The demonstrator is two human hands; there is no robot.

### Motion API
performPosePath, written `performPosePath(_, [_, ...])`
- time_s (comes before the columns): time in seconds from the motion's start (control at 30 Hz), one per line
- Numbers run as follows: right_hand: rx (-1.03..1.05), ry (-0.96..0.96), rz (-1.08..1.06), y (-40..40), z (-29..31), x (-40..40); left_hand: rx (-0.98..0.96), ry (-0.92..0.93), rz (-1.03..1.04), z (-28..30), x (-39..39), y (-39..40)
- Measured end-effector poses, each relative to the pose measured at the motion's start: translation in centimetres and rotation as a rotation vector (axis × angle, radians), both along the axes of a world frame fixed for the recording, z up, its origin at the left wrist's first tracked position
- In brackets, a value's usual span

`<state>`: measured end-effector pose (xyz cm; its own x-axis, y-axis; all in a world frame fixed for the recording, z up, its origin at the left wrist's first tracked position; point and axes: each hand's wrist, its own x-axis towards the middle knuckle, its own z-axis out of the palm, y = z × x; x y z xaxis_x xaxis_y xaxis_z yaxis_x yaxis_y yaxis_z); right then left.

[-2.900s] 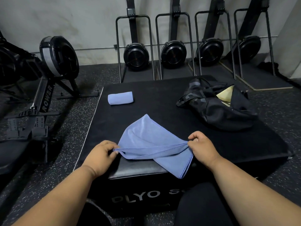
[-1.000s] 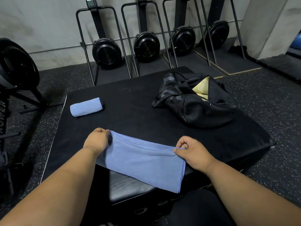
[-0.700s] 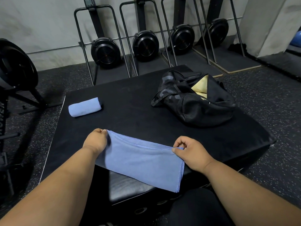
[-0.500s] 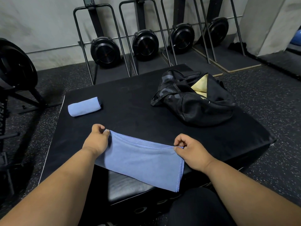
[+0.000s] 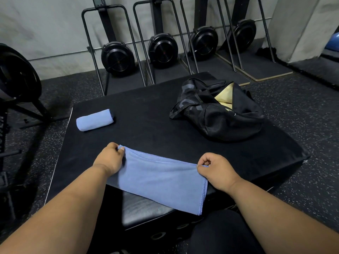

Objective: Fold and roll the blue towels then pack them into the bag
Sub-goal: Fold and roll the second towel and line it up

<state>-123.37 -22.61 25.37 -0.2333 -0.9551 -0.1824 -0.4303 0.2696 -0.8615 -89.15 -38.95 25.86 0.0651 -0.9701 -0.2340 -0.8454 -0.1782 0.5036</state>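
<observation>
A black padded tabletop (image 5: 146, 110) stands on speckled rubber flooring (image 5: 302, 110), with a rowing machine (image 5: 16, 74) at far left and black fan machines (image 5: 117, 57) lined along the grey wall. A rolled blue towel (image 5: 94, 119) lies on the tabletop's left side. Nearer, the left hand (image 5: 109, 158) pinches one far corner of a folded blue towel (image 5: 159, 178), which drapes over the near edge; the right hand (image 5: 215, 170) pinches the other corner. At right sits a black bag (image 5: 218, 114), apparently unzipped, showing yellow inside.
</observation>
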Motion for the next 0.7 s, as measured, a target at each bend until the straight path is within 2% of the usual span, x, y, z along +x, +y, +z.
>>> performPosePath(0.17, [0.007, 0.002, -0.064, 0.1, -0.1, 0.1, -0.020, -0.068, -0.005, -0.1, -0.5, 0.2])
performPosePath(0.43, [-0.002, 0.038, -0.051, -0.1, -0.4, 0.1, -0.068, -0.102, 0.044, -0.4, -1.3, 0.7])
performPosePath(0.57, [-0.017, -0.002, -0.028, -0.1, -0.6, 0.0, -0.012, -0.131, 0.025, -0.3, -1.4, 0.4])
performPosePath(0.7, [-0.023, -0.028, -0.022, -0.2, -0.6, -0.1, -0.016, -0.006, 0.031, -0.2, -0.7, 0.3])
